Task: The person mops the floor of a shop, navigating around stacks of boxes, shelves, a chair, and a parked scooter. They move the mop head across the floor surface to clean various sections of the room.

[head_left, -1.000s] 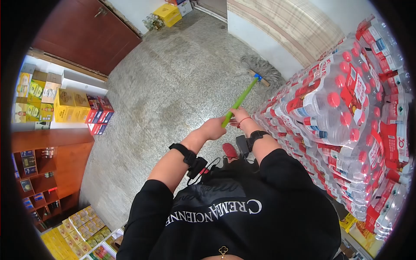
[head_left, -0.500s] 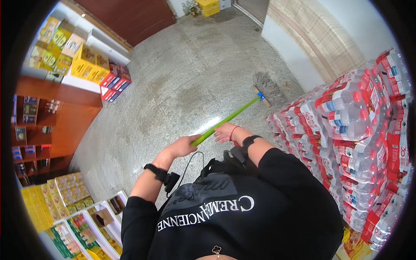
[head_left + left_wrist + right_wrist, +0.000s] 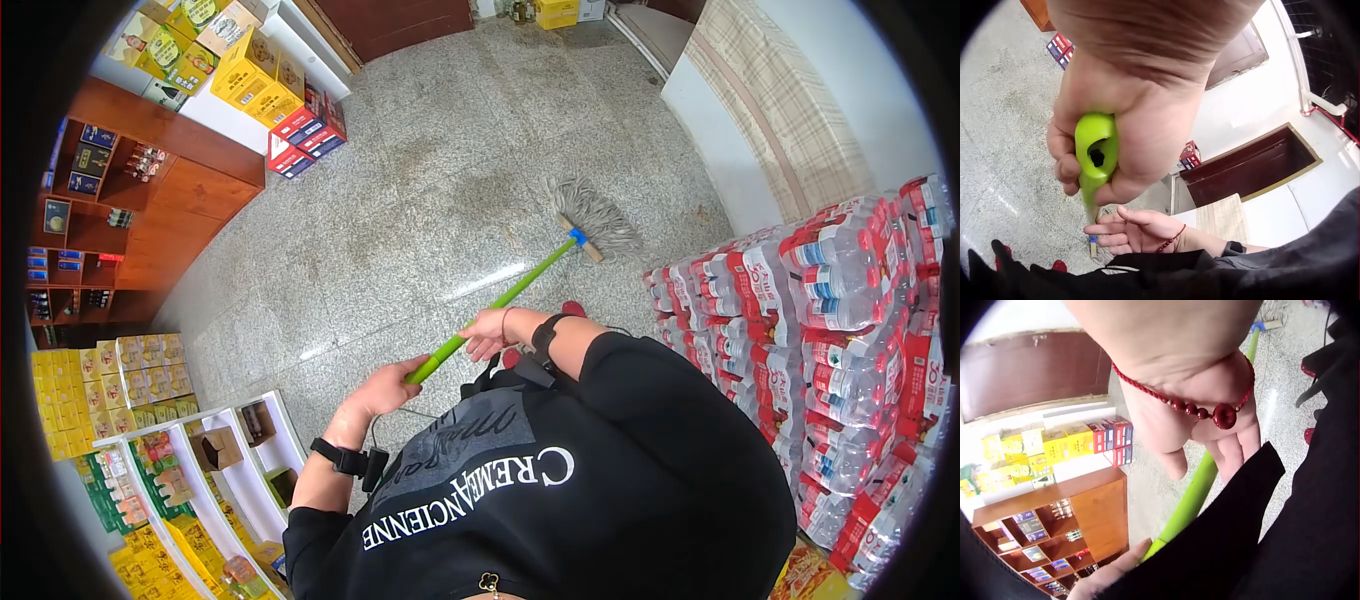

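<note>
A string mop with a green handle [image 3: 530, 283] slants across the head view. Its grey strands [image 3: 600, 215] spread over the floor, joined by a blue clamp and a wooden bar. My left hand [image 3: 380, 388] grips the upper end of the handle; the hollow green tip [image 3: 1097, 150] pokes out of that fist in the left wrist view. Further down the pole is my right hand [image 3: 488, 330], its fingers fairly straight and the handle passing between thumb and fingers. In the left wrist view this right hand [image 3: 1138, 230] shows its palm, with a red beaded bracelet at the wrist.
Shrink-wrapped bottle packs [image 3: 840, 270] are stacked high on the right. Along the left stand a wooden cabinet [image 3: 210, 185], yellow and red cartons [image 3: 262, 75], and white shelving [image 3: 190, 460] with packaged goods. Dark patches mark the speckled floor [image 3: 390, 200]. Red shoes [image 3: 572, 309] show near the right hand.
The mop head has swept left, away from the bottle stack, and its strands have fanned out. Both hands sit lower and further left in view, spaced wider along the handle. The head view has shifted too.
</note>
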A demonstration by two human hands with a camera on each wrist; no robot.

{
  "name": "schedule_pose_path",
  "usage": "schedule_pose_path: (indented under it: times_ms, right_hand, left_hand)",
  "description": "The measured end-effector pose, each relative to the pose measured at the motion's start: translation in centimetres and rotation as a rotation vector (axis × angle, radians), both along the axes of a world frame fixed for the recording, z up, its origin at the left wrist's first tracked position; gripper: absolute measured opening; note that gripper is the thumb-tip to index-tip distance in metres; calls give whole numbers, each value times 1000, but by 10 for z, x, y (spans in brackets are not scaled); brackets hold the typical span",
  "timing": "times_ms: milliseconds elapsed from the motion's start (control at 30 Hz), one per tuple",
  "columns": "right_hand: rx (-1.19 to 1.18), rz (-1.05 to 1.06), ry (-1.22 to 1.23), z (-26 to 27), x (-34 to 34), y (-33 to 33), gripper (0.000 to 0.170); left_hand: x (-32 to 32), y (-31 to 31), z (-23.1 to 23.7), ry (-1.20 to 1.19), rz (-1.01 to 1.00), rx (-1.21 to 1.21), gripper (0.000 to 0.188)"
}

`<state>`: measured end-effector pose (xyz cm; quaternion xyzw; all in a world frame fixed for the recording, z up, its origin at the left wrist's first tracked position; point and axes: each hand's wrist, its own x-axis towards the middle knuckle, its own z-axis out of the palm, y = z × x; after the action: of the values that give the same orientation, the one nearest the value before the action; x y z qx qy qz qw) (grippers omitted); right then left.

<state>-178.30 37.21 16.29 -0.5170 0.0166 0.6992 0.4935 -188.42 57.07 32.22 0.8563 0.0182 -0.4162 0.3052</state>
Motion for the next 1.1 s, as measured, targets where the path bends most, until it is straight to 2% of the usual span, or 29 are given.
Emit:
schedule_pose_path:
  times_ms: [67,300,467,600,800,900,1033,1100]
  right_hand:
    - [56,-45,82,-8,9,-9,50]
    - [90,-223,76,-19,61,-60,49]
    - [36,-392,-6,-27,124,-127,49]
    - [-27,-477,-93,-28,191,-189,40]
    - [-65,-678,-103,-26,281,-285,37]
    - [-140,-770,-126,-29,314,-312,36]
    - [-170,-868,-147,-41,346,-331,31]
    - [-214,-1001,-175,-46,354,-332,26]
  left_hand:
    - [5,-1,-4,-42,5,-51,56]
    - [78,-49,-6,-36,-26,-55,55]
    - [154,-112,-25,-101,-96,-50,55]
    - [233,-176,-39,-93,-44,-142,55]
    - [342,-273,-62,-117,-62,-155,53]
    - [378,-309,-74,-231,-114,-151,52]
    - [418,-348,-80,-205,-92,-157,47]
    - [428,-360,-84,-229,-128,-141,42]
